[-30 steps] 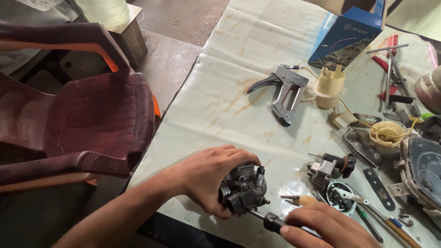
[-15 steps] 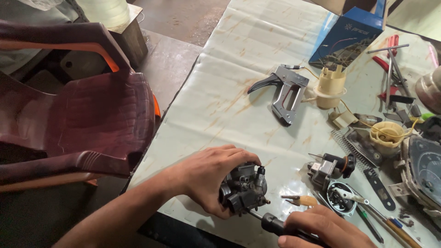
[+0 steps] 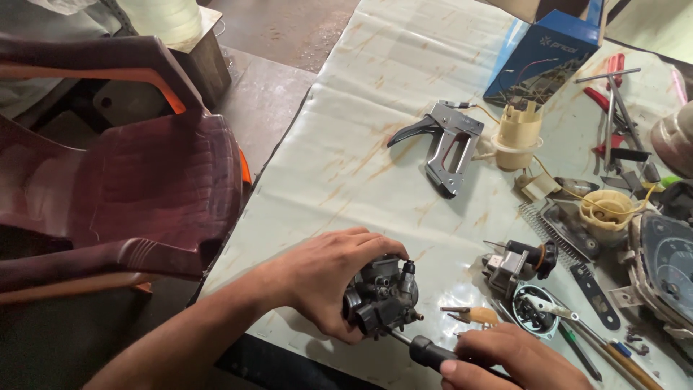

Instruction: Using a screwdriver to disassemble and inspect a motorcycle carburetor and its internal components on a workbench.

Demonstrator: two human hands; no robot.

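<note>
Gripping the dark metal carburettor [image 3: 380,297] tight in the left hand [image 3: 326,278] at the table's [image 3: 361,144] near edge, right hand [image 3: 509,359] clenching a black-handled screwdriver [image 3: 426,352] against it, probably feeling heavy, rigid, knobbly, best cradled around the body.

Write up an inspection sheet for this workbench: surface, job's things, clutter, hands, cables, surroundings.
Surface: pale plastic sheet with rusty stains covers the table.
Job's things: dark metal carburettor-like part; black-handled screwdriver with its tip at the part's underside.
Clutter: grey metal bracket, cream plastic units, blue box, red-handled pliers, small motor part, gauge housing.
Hands: left hand wraps the part, fingers over its top; right hand grips the screwdriver handle.
Cables: thin yellow wires run between the cream units.
Surroundings: maroon plastic chair left of the table; concrete floor.
</note>
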